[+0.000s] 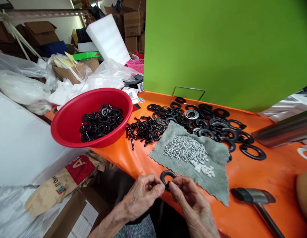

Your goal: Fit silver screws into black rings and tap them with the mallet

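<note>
Near the front edge of the orange table, a black ring (164, 174) is held between both hands. My left hand (146, 195) pinches its lower left side between thumb and fingers. From the other side, my right hand (190, 201) has its thumb and fingertips closed at the ring's lower right; a small dark part seems to be there, mostly hidden by the fingers. Just beyond the hands, a grey-green cloth (219, 185) carries a heap of silvery pins (185, 148) and several small white pieces (204, 168).
Behind the cloth lie many black rings (252, 151) and a pile of small black parts (146, 130). A red basin (66, 124) with assembled pieces stands at the left. A hammer (252, 195) and a metal cylinder (285, 129) are at the right. A green panel (225, 49) rises behind.
</note>
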{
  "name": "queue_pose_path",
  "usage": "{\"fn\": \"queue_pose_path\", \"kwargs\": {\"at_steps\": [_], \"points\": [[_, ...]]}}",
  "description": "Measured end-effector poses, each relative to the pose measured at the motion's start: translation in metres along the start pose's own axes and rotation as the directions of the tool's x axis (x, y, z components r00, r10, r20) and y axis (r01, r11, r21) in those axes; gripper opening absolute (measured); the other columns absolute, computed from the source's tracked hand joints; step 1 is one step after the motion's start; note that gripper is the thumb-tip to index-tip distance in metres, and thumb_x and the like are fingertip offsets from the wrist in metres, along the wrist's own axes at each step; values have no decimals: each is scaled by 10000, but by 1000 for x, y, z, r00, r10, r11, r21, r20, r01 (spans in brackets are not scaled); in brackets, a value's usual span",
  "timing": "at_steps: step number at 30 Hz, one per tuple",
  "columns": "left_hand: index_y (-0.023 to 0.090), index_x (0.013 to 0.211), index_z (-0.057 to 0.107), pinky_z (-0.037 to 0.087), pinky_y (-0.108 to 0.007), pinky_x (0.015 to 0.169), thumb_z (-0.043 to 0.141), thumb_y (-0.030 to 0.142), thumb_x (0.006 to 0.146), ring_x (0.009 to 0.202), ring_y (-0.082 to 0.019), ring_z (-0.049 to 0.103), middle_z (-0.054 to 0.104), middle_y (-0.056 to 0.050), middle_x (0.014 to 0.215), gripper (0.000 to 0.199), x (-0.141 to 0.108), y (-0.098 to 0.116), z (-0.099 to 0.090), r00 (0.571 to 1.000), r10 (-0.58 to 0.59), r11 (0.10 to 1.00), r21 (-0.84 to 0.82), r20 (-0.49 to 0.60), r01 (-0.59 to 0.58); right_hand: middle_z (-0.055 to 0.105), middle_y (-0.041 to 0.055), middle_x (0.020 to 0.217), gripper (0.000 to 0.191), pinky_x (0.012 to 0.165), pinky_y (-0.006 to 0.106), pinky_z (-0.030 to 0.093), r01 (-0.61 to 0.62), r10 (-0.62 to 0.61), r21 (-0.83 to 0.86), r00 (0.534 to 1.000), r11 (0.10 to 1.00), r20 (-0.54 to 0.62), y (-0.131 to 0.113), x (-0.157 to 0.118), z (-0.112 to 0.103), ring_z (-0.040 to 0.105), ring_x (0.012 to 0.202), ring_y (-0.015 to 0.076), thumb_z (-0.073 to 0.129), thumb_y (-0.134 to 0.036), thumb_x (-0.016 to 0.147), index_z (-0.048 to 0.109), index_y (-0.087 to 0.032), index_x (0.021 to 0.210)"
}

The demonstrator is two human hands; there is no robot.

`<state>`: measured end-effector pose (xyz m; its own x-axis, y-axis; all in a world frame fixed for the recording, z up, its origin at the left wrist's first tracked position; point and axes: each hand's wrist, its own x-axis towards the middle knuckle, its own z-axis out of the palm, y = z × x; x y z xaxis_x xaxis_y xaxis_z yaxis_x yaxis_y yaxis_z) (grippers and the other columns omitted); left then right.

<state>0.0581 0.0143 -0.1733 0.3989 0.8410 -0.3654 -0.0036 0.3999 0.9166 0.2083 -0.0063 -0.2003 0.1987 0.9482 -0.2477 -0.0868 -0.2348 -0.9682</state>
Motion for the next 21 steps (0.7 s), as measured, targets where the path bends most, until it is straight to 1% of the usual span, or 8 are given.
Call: {"fn": "queue_pose_path", "kwargs": {"at_steps": [4,7,10,12,14,17,19,21], "points": [[132,752,544,288,-239,588,576,492,834,627,-93,358,428,28,668,371,-3,2,0,1000,15,1000,21,4,-15,578,-4,683,452,620,187,493,-178,180,-21,979,984,95,-12,-1,-9,500,609,111,723,-608,667,716,-221,900],[128,764,551,289,-241,596,570,489,837,628,-93,361,434,26,675,369,-3,3,1,1000,13,999,33,17,-13,590,-3,671,421,617,201,488,-228,224,18,966,974,130,-12,-4,-12,510,606,114,756,-576,656,723,-209,860],[128,759,548,287,-243,600,594,510,816,629,-94,369,448,23,676,389,-2,2,4,1000,-14,1000,2,12,14,620,2,688,358,567,198,468,-290,269,147,952,946,150,-8,-7,-10,529,602,114,775,-503,684,707,-204,867],[130,754,543,277,-244,588,612,535,795,612,-91,363,451,25,657,413,-1,1,5,999,-42,998,-53,-6,41,626,0,691,336,545,186,457,-306,281,252,951,918,132,-5,-8,-8,539,605,110,792,-458,685,700,-212,895],[129,763,546,268,-243,578,628,553,778,596,-88,356,458,28,641,432,1,-1,7,998,-54,994,-98,-35,51,622,-5,686,307,535,166,450,-289,268,335,957,897,108,-3,-7,-9,539,603,99,799,-424,692,693,-222,898],[128,764,551,271,-238,580,642,562,768,592,-86,358,467,28,635,444,4,-2,8,997,-47,993,-114,-66,40,606,-13,663,273,517,131,445,-287,279,435,957,854,83,-5,-4,-13,486,541,61,811,-400,685,699,-208,843],[128,756,550,269,-235,576,644,562,770,584,-82,356,465,32,628,444,5,-3,9,997,-51,992,-116,-59,44,581,-20,629,274,491,123,440,-318,318,489,944,812,87,-9,-2,-16,431,496,45,831,-390,657,712,-184,792],[126,769,557,270,-234,574,645,557,775,578,-79,362,471,32,628,440,5,-4,10,997,-57,992,-119,-46,51,579,-16,622,294,499,125,455,-365,363,524,925,770,110,-15,-1,-16,443,504,48,868,-368,599,723,-168,758]]}}
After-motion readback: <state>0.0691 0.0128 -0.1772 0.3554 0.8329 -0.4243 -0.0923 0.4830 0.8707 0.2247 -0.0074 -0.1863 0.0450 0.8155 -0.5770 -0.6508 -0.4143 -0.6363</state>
